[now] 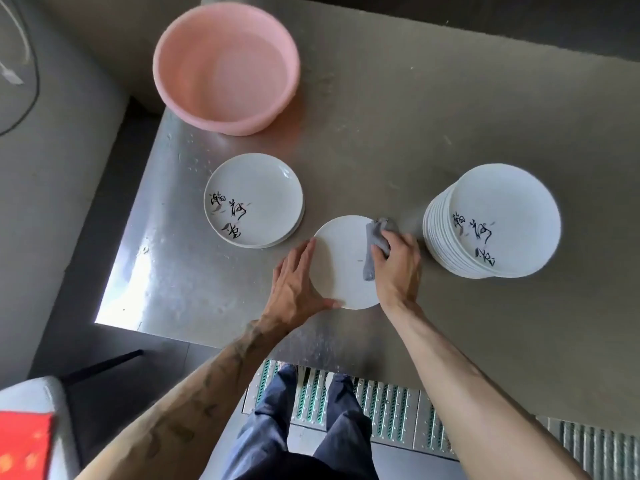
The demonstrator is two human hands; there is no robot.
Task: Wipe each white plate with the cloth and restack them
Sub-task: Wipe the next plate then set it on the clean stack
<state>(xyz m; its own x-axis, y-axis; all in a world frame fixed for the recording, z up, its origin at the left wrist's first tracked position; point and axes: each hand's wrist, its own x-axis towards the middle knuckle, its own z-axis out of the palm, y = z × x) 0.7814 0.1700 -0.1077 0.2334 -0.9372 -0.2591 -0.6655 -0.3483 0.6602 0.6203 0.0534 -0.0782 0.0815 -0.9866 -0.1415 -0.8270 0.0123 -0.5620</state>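
At table (381,133) centre: left grip (294,282) flat, bracing plate (341,265); right grip (398,268) clenched round cloth (375,239). Risk: forceful wipe skids plate into tall stack (498,209).

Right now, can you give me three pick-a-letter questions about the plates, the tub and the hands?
1. Where is the tall stack? A on the floor; B right of the plate being wiped; C on a chair.
2. What colour is the tub? A pink; B blue; C green.
3. What is the right hand doing? A hanging empty; B lifting the stack; C gripping the cloth on the plate.
Answers: 1 B, it stands on the table beyond the right hand. 2 A, its whole wall is pink. 3 C, its fingers curl round the grey cloth.
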